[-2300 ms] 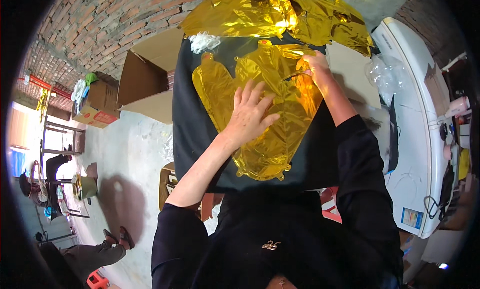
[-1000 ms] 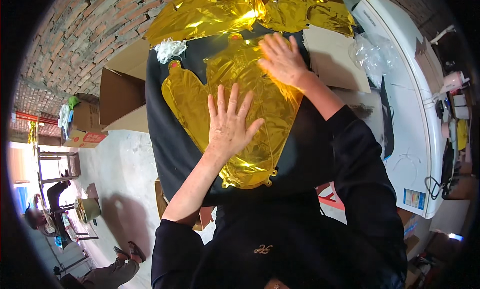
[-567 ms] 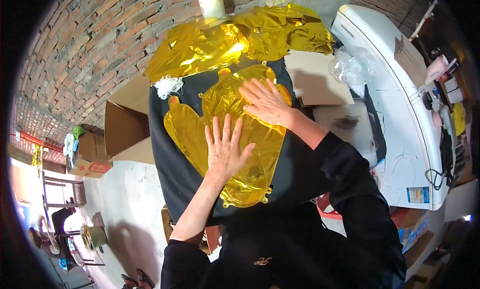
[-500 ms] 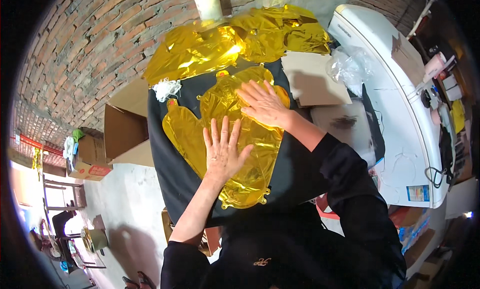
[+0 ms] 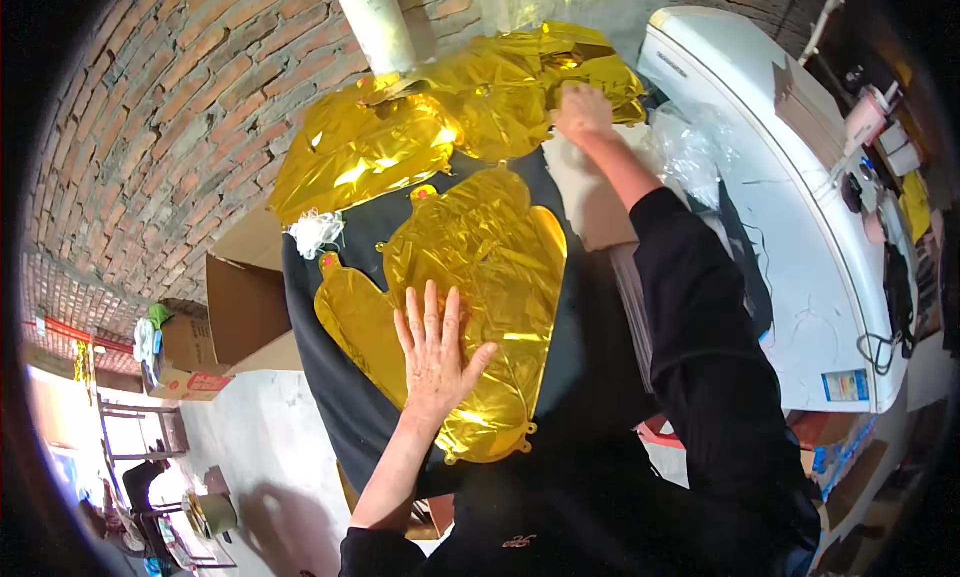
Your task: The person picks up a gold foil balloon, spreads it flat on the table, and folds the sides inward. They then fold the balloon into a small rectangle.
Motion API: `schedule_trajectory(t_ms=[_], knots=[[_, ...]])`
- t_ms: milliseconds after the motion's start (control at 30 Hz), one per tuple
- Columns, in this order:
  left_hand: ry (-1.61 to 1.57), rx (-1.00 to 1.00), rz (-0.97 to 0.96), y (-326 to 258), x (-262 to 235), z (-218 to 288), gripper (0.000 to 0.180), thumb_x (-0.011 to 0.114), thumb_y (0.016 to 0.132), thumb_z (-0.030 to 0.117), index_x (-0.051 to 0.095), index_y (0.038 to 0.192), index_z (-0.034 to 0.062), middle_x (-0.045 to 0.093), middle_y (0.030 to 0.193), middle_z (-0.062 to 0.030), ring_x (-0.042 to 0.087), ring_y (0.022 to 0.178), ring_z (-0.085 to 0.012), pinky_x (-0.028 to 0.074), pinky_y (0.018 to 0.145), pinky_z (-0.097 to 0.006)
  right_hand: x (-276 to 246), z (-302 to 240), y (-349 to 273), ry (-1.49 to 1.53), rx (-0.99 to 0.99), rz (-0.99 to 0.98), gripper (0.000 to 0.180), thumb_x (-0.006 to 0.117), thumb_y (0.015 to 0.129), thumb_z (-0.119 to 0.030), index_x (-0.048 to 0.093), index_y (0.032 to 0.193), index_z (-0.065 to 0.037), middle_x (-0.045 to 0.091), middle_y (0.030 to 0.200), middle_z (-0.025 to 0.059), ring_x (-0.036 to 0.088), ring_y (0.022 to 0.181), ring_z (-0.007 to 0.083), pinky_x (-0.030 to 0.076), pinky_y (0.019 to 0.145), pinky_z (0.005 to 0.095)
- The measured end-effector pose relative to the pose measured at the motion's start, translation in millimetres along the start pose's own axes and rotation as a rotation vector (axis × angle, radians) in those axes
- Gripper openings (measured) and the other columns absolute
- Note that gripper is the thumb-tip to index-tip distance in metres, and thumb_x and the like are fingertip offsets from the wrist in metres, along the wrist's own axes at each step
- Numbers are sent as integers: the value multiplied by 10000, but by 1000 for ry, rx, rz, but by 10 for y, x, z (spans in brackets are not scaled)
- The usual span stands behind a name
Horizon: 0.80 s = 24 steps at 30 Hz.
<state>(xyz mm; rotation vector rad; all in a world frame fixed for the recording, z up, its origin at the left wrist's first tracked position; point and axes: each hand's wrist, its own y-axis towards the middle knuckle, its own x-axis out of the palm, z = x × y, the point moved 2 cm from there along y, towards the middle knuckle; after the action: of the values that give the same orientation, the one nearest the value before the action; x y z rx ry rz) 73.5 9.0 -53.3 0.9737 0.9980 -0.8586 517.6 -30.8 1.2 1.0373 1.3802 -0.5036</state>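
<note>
Black cloth-covered work surface (image 5: 590, 327) carries everything, brick wall behind, white chest appliance (image 5: 800, 227) to the right. Pile of crumpled gold foil balloons (image 5: 450, 117) sits at the far edge. Flat deflated gold foil balloon (image 5: 470, 277) lies in the middle of the black surface, just in front of the pile.

Judgement: the balloon is very light, thin, limp and slick; it creases easily and can tear at seams or the small tabs. Best handled by pressing flat with the palm or pinching an edge or lobe, not the centre film.

Left hand (image 5: 437, 352) is laid flat on the balloon's lower part, fingers spread and extended, gripping nothing. Right hand (image 5: 583, 112) reaches into the far pile; fingers are curled against the foil, but whether they pinch it I cannot tell.

Versus 0.5 s ago: right hand has left the flat balloon and gone to the pile; left hand stays pressed on.
</note>
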Motion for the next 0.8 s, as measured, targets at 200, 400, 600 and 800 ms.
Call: schedule_trajectory(t_ms=[200,400,600,800], knots=[[-97,-31,24,-24,-111,-81,941,673,948,588,337,1626,29,226,1703,-266,136,1582,-510,110,1268,-638,332,175,315,-128,-32,-108,407,636,972,-375,727,1229,-73,688,1294,180,657,1222,396,542,1021,502],[-245,-39,-1,-4,-96,-137,915,694,945,572,372,1609,32,253,1693,-262,150,1582,-507,136,1262,-641,414,146,486,-244,-24,-87,287,535,1004,-185,741,1177,-83,707,1270,168,703,1186,343,588,950,475],[-294,-52,13,-37,-148,-168,898,694,949,563,379,1602,32,254,1688,-262,141,1585,-503,144,1261,-644,-153,-246,543,-215,-2,-466,543,660,970,-388,647,1417,-80,586,1516,178,631,1314,369,522,1069,484],[-340,-53,7,-50,-166,-187,874,704,956,515,377,1600,24,255,1683,-270,119,1589,-504,134,1265,-638,-320,-1185,273,571,-510,-665,1064,782,894,-510,235,1661,-15,380,1646,280,375,1538,347,371,1222,420]])
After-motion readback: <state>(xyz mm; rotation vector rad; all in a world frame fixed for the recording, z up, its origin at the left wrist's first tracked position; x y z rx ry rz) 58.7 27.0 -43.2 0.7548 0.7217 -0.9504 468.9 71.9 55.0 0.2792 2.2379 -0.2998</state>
